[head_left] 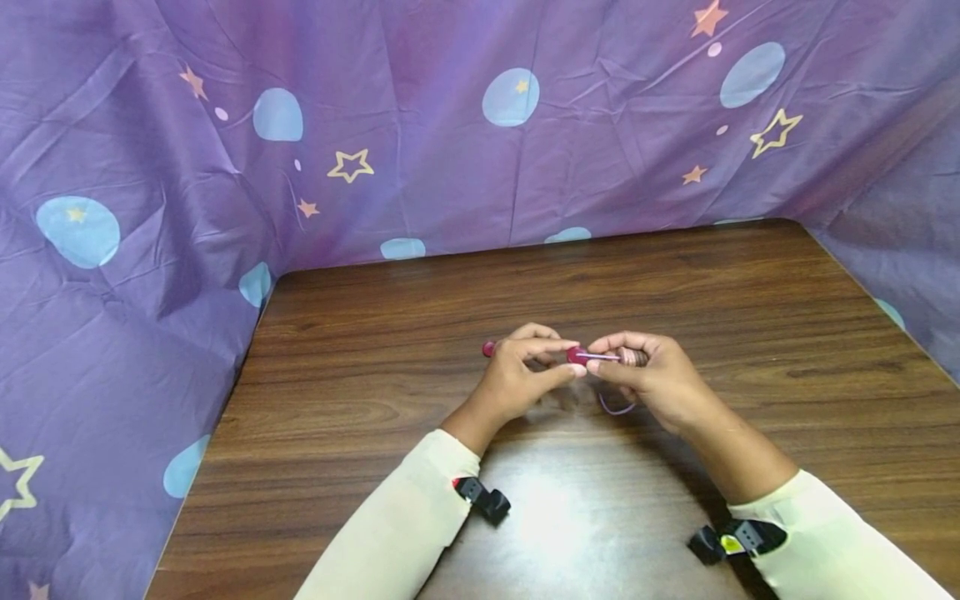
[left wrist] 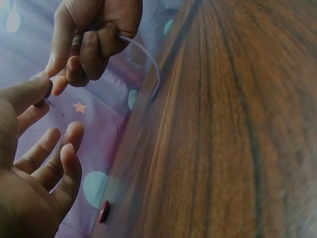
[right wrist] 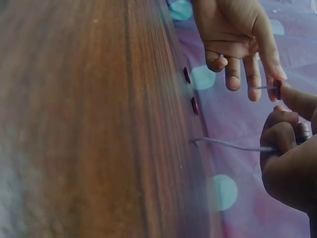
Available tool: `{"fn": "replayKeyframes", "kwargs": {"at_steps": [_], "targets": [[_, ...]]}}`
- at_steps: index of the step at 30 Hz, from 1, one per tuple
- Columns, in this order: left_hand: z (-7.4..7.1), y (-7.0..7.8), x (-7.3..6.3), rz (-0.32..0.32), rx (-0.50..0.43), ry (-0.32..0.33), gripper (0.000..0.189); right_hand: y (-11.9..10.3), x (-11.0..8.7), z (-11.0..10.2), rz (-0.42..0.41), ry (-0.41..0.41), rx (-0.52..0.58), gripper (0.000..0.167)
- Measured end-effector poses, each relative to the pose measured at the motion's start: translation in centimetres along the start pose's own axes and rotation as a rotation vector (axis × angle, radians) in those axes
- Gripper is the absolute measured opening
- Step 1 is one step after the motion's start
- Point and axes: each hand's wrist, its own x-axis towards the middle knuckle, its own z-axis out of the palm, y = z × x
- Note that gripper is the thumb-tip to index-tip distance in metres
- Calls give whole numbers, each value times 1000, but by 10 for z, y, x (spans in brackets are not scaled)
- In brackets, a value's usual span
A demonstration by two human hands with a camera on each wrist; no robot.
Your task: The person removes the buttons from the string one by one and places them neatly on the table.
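Note:
A dark red button-like disc is pinched between the thumb and forefinger of my left hand; its other fingers are spread. My right hand faces it, fingertips right at the disc, fingers curled round a light purple cord. A short end of the cord sticks out on the left-hand side of the disc in the right wrist view. A small stack of brownish-pink rings is in the right hand, partly hidden by its fingers. The cord's free length curves down from that hand toward the table.
Another dark red disc lies on the wooden table beyond the left hand; the right wrist view shows two discs near the far edge. A purple curtain with stars and blue spots hangs behind the table and at its sides.

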Motion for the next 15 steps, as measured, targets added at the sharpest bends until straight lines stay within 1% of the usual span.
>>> {"fn": "replayKeyframes", "kwargs": {"at_steps": [6, 13, 15], "targets": [[-1, 0, 0, -12, 19, 5, 34, 1, 0, 0, -25, 32, -69, 6], [-1, -1, 0, -27, 6, 6, 37, 1, 0, -1, -21, 74, -75, 6], [-2, -1, 1, -30, 6, 8, 37, 0, 0, -1, -19, 88, -80, 3]]}}
